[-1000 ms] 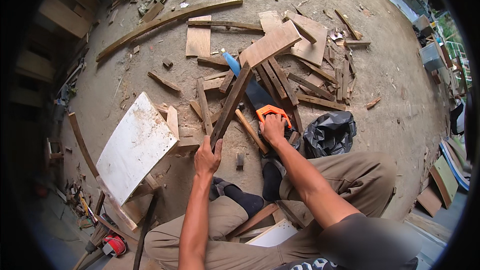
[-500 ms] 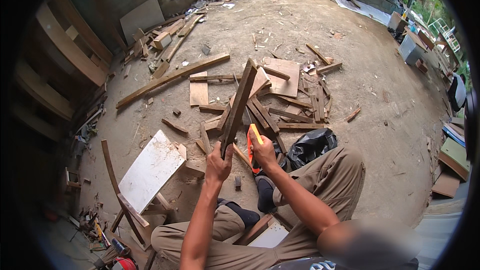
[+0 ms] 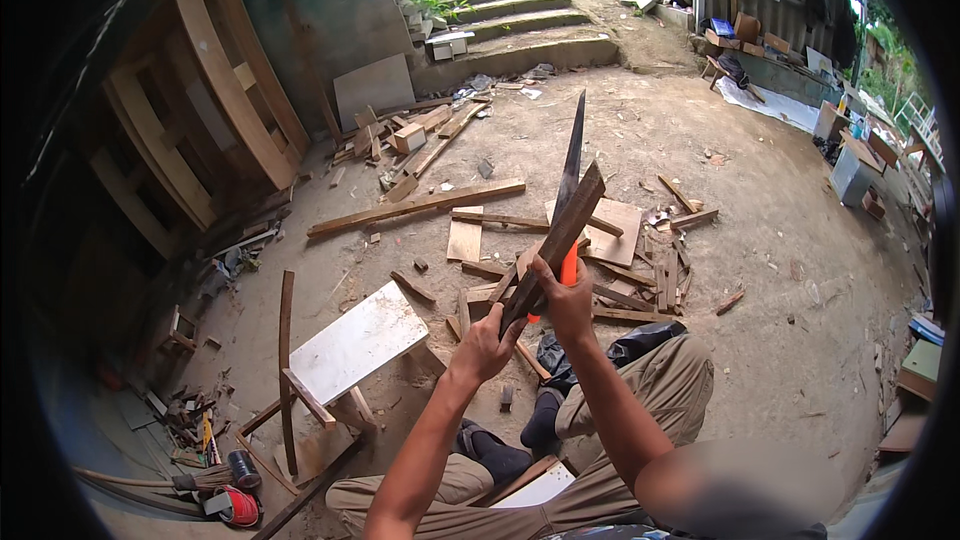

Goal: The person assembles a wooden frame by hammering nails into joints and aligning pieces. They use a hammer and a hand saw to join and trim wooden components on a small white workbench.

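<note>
A dark wooden batten (image 3: 562, 223) slants up in front of me, its lower end gripped by my left hand (image 3: 485, 348). My right hand (image 3: 566, 305) is closed round the orange handle of a handsaw (image 3: 573, 148) and presses against the batten's side. The saw's blade points upward, rising behind the batten's upper end; the batten hides part of the blade and handle. Below my hands lie several loose battens and a black plastic bag (image 3: 645, 341), close to my feet.
A small white-topped stool or table (image 3: 352, 342) stands at left by a curved strip of wood (image 3: 287, 370). A long beam (image 3: 415, 210) and plywood piece (image 3: 618, 228) lie ahead. Wooden frames (image 3: 235, 80) lean on the left wall. Concrete steps (image 3: 520, 25) rise at the back.
The view has tilted up, bringing the steps into sight. My right hand has brought the saw against the batten, and its blade now shows above the batten's end.
</note>
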`<act>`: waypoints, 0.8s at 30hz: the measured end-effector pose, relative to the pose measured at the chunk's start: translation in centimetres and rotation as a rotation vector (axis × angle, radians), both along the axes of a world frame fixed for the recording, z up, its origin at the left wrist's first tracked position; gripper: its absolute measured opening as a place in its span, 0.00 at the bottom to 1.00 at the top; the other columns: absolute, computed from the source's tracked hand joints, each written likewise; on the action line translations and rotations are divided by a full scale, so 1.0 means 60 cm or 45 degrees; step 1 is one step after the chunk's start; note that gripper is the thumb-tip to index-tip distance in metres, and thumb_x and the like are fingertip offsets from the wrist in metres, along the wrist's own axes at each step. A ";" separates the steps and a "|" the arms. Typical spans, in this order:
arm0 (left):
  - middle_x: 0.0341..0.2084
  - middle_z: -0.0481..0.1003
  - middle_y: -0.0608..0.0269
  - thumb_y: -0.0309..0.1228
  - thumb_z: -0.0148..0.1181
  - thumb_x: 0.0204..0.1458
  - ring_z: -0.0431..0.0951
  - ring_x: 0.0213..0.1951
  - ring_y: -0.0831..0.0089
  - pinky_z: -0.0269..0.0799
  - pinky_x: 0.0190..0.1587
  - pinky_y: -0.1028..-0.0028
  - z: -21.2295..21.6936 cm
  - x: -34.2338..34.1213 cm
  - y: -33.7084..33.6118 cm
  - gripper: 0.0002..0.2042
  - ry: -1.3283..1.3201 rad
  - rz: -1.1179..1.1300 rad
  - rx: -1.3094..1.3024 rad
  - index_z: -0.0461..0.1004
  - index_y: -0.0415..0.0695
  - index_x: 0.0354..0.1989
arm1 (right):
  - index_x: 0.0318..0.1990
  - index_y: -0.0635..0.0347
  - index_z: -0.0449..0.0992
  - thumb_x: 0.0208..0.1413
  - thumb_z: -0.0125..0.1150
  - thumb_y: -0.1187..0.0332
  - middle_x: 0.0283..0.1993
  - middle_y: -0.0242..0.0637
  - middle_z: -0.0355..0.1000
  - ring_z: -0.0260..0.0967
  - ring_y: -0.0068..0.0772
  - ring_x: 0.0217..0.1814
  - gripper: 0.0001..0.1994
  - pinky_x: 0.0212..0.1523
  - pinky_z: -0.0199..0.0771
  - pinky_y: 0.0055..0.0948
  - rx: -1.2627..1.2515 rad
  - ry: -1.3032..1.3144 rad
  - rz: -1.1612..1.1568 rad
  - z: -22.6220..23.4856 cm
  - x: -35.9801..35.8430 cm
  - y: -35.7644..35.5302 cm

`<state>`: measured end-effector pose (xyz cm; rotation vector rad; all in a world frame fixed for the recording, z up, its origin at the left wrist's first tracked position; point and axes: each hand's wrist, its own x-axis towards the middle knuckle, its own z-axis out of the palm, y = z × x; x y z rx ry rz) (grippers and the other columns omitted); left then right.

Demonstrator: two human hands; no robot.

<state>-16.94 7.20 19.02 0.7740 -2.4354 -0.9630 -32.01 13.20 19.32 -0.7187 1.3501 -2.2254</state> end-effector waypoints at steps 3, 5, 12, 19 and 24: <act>0.38 0.75 0.37 0.54 0.46 0.62 0.77 0.45 0.43 0.71 0.46 0.55 0.001 0.046 -0.004 0.28 0.030 -0.009 0.097 0.70 0.35 0.47 | 0.42 0.63 0.70 0.59 0.65 0.66 0.35 0.30 0.73 0.70 0.18 0.33 0.12 0.35 0.71 0.20 0.026 0.035 -0.051 -0.009 0.026 -0.001; 0.44 0.74 0.37 0.57 0.42 0.63 0.74 0.49 0.47 0.68 0.52 0.56 -0.032 0.114 -0.032 0.30 0.022 0.140 0.014 0.70 0.36 0.49 | 0.42 0.63 0.70 0.58 0.66 0.65 0.35 0.31 0.72 0.69 0.18 0.33 0.14 0.35 0.71 0.21 0.024 0.086 -0.083 -0.017 0.038 -0.021; 0.66 0.50 0.38 0.44 0.66 0.50 0.53 0.67 0.43 0.51 0.63 0.39 -0.146 0.400 -0.174 0.38 -0.683 1.425 -0.398 0.55 0.37 0.63 | 0.40 0.64 0.69 0.56 0.69 0.64 0.34 0.32 0.71 0.68 0.19 0.32 0.15 0.33 0.70 0.21 -0.044 0.099 -0.201 -0.015 0.035 0.001; 0.59 0.59 0.34 0.40 0.67 0.48 0.67 0.58 0.42 0.66 0.56 0.43 -0.235 0.529 -0.201 0.44 -0.509 1.734 0.234 0.44 0.37 0.66 | 0.40 0.63 0.67 0.53 0.72 0.62 0.32 0.30 0.69 0.66 0.18 0.31 0.19 0.33 0.69 0.20 0.003 0.035 -0.205 0.011 0.089 -0.021; 0.31 0.74 0.52 0.32 0.60 0.53 0.77 0.25 0.61 0.73 0.19 0.66 -0.287 0.552 -0.218 0.17 0.446 1.849 0.852 0.63 0.38 0.45 | 0.39 0.64 0.68 0.50 0.73 0.61 0.31 0.31 0.71 0.68 0.19 0.30 0.20 0.32 0.71 0.24 0.145 0.242 -0.137 0.021 0.115 -0.026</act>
